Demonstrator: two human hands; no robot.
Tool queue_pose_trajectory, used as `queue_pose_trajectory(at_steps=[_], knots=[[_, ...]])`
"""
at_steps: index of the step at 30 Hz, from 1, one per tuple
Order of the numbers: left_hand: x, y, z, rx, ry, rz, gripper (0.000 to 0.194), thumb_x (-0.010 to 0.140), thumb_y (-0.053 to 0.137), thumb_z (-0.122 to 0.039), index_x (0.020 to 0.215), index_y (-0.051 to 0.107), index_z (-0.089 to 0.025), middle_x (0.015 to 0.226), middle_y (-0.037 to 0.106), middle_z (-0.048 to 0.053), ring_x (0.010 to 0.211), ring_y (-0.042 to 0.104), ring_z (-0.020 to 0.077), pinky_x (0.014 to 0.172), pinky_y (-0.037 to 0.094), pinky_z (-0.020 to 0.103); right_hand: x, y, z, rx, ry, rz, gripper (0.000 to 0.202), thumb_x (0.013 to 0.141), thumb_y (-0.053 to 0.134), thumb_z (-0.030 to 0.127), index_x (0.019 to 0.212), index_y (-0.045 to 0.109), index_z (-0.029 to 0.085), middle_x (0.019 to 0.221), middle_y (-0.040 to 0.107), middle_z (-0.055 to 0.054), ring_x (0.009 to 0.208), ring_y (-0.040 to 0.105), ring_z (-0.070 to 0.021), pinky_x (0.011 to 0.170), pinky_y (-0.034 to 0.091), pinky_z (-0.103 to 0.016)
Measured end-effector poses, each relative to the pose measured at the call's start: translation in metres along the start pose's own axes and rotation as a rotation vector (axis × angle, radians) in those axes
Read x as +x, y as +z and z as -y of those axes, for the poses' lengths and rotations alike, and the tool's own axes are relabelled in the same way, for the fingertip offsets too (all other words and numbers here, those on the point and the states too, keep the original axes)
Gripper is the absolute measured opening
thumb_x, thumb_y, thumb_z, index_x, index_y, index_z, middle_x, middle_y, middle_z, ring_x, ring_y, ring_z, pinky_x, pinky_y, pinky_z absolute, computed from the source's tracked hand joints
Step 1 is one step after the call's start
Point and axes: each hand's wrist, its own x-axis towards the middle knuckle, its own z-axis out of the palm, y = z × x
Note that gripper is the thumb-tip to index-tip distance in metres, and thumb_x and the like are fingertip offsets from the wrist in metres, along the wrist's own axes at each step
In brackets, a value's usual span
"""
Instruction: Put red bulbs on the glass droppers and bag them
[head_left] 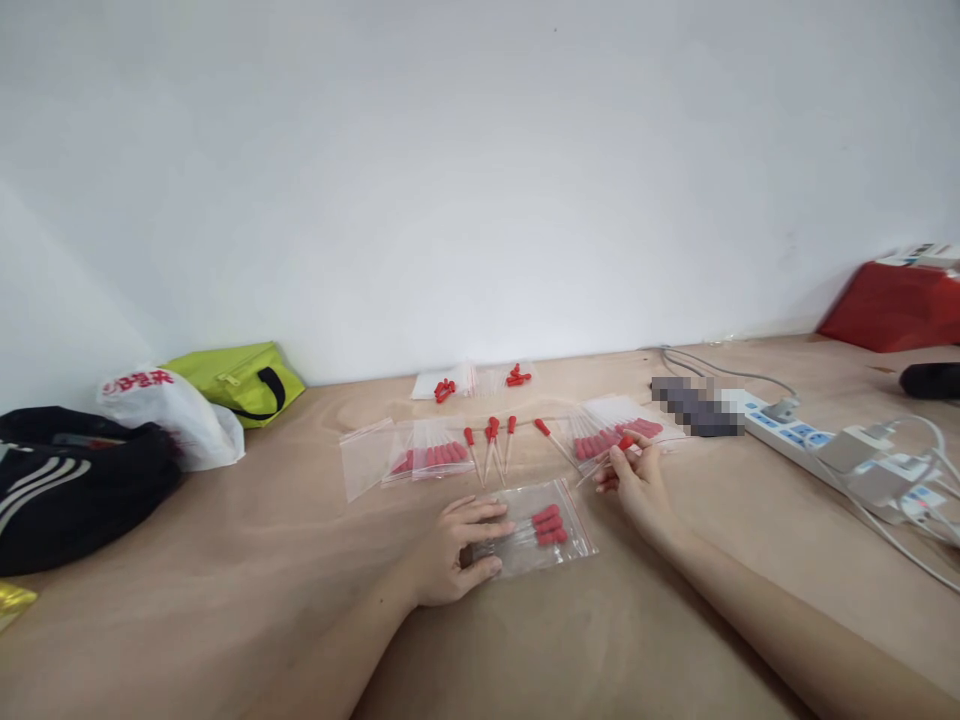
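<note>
My left hand (459,548) is closed over the left end of a clear zip bag (510,564), which lies on the table. Inside the bag are 3 droppers with red bulbs (551,525); their glass ends run under my fingers. My right hand (637,480) pinches a dropper (627,442) near its red bulb, its thin tube slanting down to the left. Just behind that hand lie filled zip bags (592,440) of droppers. Several loose droppers (492,430) lie beyond the bag, and one more loose dropper (553,440) lies farther right.
Filled bags (439,450) and a flat bag (367,460) lie left of centre. Red bulbs (444,390) on bags lie by the wall. A power strip (787,432) with chargers and cables stands right. A green bag (240,380), a white bag (176,420) and a black bag (90,500) stand left.
</note>
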Motion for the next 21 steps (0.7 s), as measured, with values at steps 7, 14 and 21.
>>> queue_pose_trajectory(at_steps=[7,14,21], knots=[[0.000,-0.002,-0.004,0.012,0.001,0.000,0.045,0.074,0.055,-0.029,0.118,0.050,-0.029,0.127,0.048,0.002,0.119,0.040,0.0225,0.102,0.024,0.046,-0.012,0.013,-0.009,0.101,0.136,-0.017,0.044,0.068,0.057,0.050,0.088,0.025,0.027,0.069,0.053,0.004,0.052,0.059,-0.0159,0.051,0.052,-0.033],[-0.002,-0.001,-0.004,0.038,-0.026,-0.016,0.058,0.073,0.055,-0.027,0.128,0.037,-0.024,0.130,0.044,0.005,0.119,0.039,0.0228,0.103,0.023,0.045,-0.022,0.014,-0.004,0.042,0.197,0.159,0.041,0.057,0.068,0.043,0.076,0.040,0.021,0.066,0.052,0.005,0.054,0.056,-0.0099,0.050,0.048,-0.023],[-0.002,0.002,-0.002,0.037,-0.010,-0.040,0.058,0.074,0.053,-0.028,0.129,0.033,-0.025,0.131,0.043,0.004,0.119,0.039,0.0228,0.104,0.023,0.044,-0.024,0.020,0.000,-0.075,0.187,0.293,0.044,0.046,0.074,0.042,0.072,0.046,0.019,0.063,0.057,0.004,0.041,0.047,-0.0066,0.037,0.040,-0.020]])
